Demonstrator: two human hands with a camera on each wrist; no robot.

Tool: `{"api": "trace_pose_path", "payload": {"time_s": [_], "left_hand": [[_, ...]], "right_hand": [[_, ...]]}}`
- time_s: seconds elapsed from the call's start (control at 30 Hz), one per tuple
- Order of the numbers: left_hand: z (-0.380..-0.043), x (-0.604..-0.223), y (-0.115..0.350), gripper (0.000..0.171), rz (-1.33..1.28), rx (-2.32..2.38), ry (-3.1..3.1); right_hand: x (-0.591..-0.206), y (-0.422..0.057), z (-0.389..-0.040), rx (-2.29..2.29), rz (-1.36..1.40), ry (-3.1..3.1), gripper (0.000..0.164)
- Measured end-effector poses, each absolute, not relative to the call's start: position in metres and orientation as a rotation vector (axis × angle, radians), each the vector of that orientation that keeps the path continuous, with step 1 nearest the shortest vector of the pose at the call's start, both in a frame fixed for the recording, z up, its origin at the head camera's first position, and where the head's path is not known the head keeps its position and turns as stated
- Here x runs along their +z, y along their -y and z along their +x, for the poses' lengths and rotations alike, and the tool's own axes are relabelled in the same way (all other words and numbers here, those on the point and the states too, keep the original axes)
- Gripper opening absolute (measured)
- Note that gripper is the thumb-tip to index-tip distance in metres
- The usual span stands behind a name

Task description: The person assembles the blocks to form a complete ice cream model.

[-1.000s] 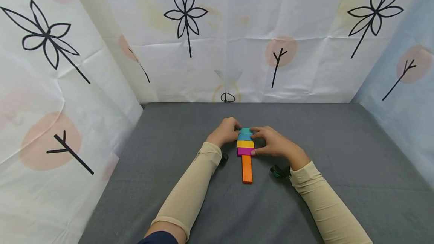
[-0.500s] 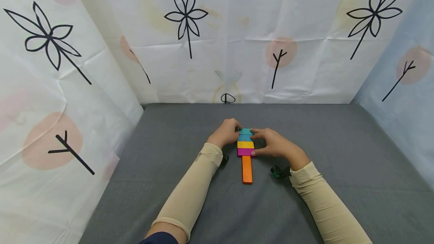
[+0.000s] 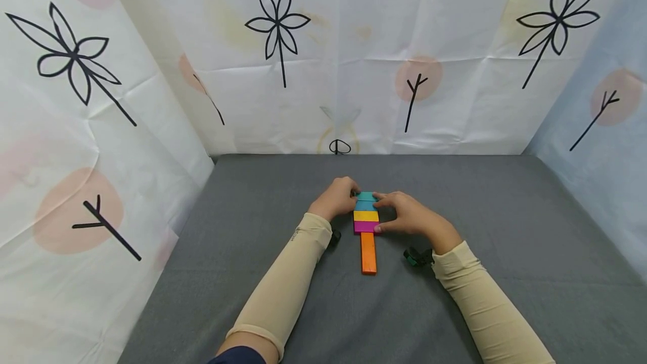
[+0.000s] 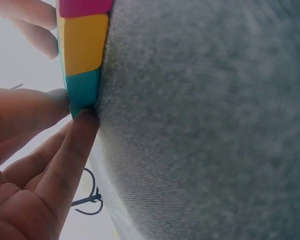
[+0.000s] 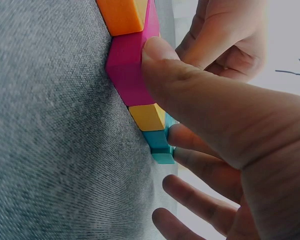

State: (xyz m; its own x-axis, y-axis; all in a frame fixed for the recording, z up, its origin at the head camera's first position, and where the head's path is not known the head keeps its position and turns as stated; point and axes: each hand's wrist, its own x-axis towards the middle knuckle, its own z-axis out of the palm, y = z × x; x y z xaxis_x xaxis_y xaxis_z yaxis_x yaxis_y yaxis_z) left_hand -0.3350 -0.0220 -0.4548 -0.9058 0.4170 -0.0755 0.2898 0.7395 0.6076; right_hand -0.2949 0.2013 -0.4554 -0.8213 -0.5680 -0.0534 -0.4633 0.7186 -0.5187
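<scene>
A row of coloured blocks lies flat: a teal block (image 3: pixel 367 196) at the far end, then a blue block (image 3: pixel 365 205), a yellow block (image 3: pixel 366 216) and a magenta block (image 3: pixel 364 227). Lengthwise below them sits a narrow orange block (image 3: pixel 368 253). My left hand (image 3: pixel 336 198) touches the far left end of the row with its fingertips, which partly cover the teal end in the left wrist view. From the right, my right hand (image 3: pixel 411 215) rests its thumb on the magenta block (image 5: pixel 132 70), while other fingertips touch the blue and teal blocks.
A grey cloth (image 3: pixel 283 178) covers the table. White fabric (image 3: pixel 374 27) printed with flowers rises behind and at both sides. A dark wrist device (image 3: pixel 417 256) sits by my right wrist.
The view shifts very slightly between the first two frames. Hands and blocks otherwise stay in place.
</scene>
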Motion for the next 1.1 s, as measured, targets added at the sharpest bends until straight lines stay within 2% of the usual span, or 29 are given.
{"api": "trace_pose_path", "payload": {"time_s": [1.1], "left_hand": [[-0.3357, -0.4567, 0.0212, 0.031, 0.518, 0.945, -2.742]], "right_hand": [[-0.4538, -0.2036, -0.2945, -0.766, -0.821, -2.661, 0.066]]}}
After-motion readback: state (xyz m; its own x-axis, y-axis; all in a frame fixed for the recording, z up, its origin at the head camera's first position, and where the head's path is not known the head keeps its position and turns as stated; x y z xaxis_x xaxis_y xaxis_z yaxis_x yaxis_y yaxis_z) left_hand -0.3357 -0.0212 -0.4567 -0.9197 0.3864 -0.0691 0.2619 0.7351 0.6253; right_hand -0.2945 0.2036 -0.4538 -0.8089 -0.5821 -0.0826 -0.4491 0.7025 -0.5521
